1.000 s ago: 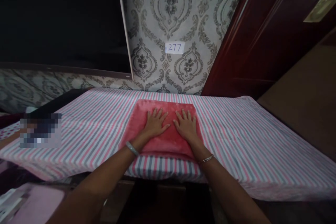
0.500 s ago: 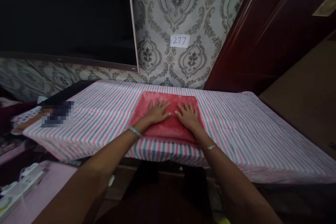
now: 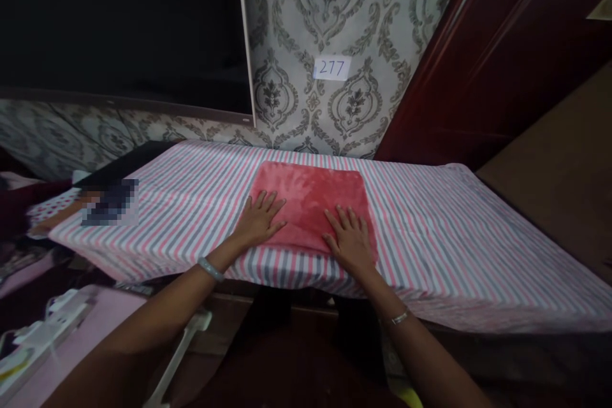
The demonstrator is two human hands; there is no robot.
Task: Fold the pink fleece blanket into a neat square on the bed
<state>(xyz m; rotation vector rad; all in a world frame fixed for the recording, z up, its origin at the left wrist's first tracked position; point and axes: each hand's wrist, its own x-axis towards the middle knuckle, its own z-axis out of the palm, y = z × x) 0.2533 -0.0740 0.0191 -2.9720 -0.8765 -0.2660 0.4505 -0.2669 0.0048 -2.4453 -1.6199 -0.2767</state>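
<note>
My left hand [image 3: 255,224] has slid to eight o'clock, my right hand [image 3: 352,243] to four, on the red plush cloth [image 3: 308,194] at my twelve, both spread, gripping nothing, likely smoothing, next needing even pressure.

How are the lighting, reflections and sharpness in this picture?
Head view: dim light, with the screen nearly black; head view: faint sheen on the red fabric and dark red panel; head view: number card readable, blocky pixels over part of the striped cloth's left end.
</note>
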